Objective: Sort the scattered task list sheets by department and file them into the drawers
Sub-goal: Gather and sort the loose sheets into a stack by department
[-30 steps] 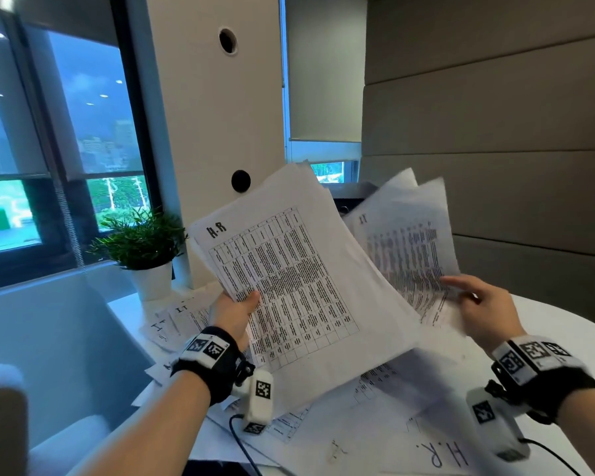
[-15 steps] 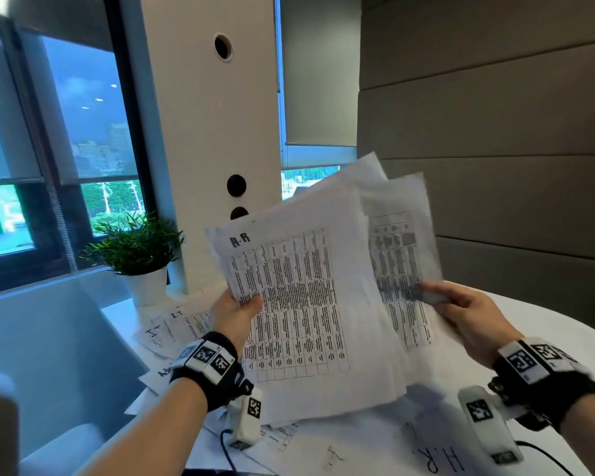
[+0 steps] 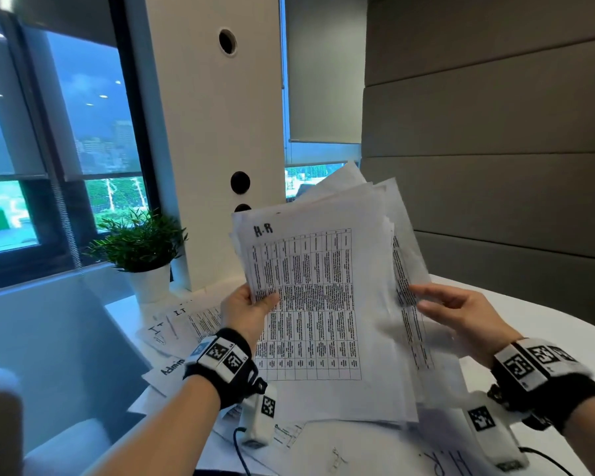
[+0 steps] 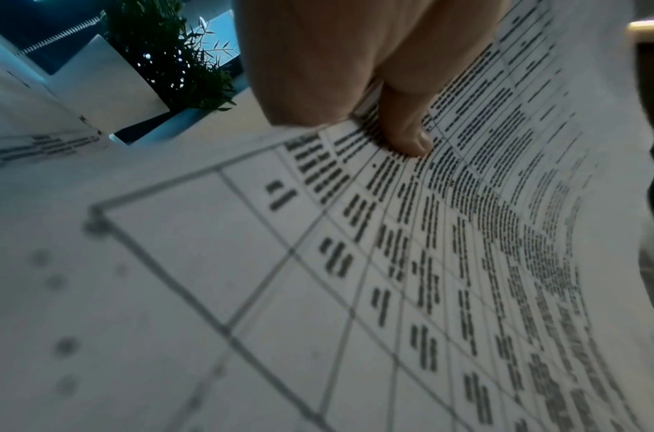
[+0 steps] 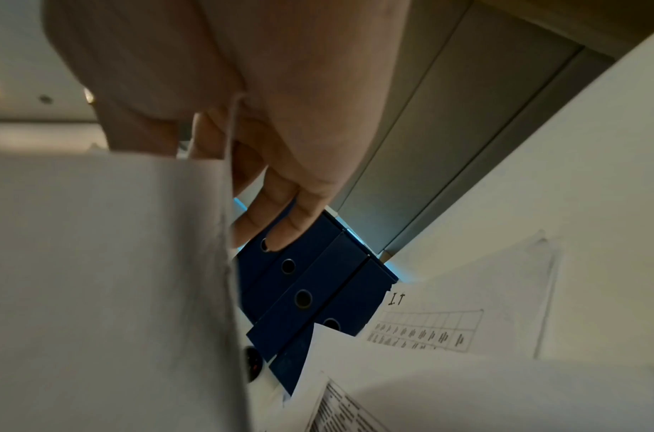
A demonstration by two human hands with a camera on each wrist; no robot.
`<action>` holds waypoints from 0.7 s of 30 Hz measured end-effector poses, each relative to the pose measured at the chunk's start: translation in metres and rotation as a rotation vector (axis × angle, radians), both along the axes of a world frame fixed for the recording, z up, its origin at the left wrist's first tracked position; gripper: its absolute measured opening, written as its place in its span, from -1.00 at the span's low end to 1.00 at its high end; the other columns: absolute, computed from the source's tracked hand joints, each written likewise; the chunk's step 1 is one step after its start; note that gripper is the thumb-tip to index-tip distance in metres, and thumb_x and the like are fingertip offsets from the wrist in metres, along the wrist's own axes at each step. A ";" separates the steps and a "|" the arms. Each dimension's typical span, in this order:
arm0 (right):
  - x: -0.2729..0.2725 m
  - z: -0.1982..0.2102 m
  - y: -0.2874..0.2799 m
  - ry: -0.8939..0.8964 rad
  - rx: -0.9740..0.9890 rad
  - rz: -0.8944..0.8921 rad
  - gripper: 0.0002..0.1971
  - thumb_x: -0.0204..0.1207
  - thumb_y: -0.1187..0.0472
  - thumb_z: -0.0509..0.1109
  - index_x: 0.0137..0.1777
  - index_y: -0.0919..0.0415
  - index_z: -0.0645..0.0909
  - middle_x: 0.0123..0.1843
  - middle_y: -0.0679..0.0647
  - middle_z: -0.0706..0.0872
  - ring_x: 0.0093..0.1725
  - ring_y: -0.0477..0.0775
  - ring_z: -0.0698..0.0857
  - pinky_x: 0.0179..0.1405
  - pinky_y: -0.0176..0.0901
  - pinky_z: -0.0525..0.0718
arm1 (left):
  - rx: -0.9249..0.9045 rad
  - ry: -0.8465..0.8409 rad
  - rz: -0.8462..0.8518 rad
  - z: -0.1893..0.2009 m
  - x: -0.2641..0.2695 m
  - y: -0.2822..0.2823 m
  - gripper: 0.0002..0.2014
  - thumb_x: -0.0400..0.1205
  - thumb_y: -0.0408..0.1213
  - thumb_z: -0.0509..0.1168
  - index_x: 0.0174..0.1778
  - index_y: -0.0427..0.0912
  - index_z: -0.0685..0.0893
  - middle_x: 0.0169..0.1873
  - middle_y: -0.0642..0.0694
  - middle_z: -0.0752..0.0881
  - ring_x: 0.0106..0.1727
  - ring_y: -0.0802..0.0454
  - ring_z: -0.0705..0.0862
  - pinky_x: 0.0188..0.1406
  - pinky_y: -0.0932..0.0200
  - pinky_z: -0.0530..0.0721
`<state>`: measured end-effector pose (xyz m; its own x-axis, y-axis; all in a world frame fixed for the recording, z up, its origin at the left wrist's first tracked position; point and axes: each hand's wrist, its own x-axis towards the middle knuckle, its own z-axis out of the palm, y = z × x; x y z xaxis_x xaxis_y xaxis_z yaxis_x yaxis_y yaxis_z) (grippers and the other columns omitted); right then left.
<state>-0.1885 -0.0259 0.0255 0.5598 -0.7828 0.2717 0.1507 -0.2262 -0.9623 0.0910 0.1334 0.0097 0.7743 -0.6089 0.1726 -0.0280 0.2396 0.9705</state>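
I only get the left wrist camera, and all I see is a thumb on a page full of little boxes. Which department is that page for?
Observer: The head view shows H-R handwritten at the top of that front sheet, which the left hand grips.
Child: What's the other hand doing?
Observer: The right hand holds the right edge of the same stack, with its thumb on a sheet behind the front one.
Child: Where are the drawers?
Observer: Only the right wrist view shows them. The blue drawers have round holes in their fronts, and an I.T sheet lies next to them.
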 end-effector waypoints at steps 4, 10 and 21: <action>0.011 -0.001 0.003 0.005 -0.106 -0.162 -0.73 0.34 0.53 0.53 -0.10 0.15 0.79 -0.17 -0.04 0.84 -0.28 -0.20 0.75 -0.28 -0.45 0.69 | -0.012 0.047 -0.031 0.000 -0.005 -0.002 -0.74 0.50 -0.47 0.42 0.07 -0.16 0.70 0.02 0.03 0.77 0.06 0.14 0.68 0.21 0.10 0.46; 0.013 -0.006 -0.002 -0.109 0.028 -0.192 -0.77 0.42 0.64 0.35 -0.20 0.32 0.71 -0.41 -0.02 0.80 -0.50 -0.16 0.69 -0.46 -0.40 0.69 | 0.007 0.030 0.055 -0.006 0.000 -0.001 -0.82 0.47 -0.45 0.48 -0.09 -0.14 0.71 -0.05 -0.02 0.79 0.06 0.01 0.71 0.29 0.07 0.49; 0.018 -0.012 -0.003 -0.116 0.101 -0.122 -0.63 0.40 0.66 0.33 -0.39 0.20 0.73 -0.45 0.00 0.78 -0.49 -0.15 0.71 -0.43 -0.41 0.70 | 0.078 0.073 0.033 -0.012 0.006 0.001 -0.78 0.45 -0.28 0.49 0.00 -0.14 0.72 -0.03 -0.01 0.79 0.10 0.01 0.69 0.35 -0.07 0.45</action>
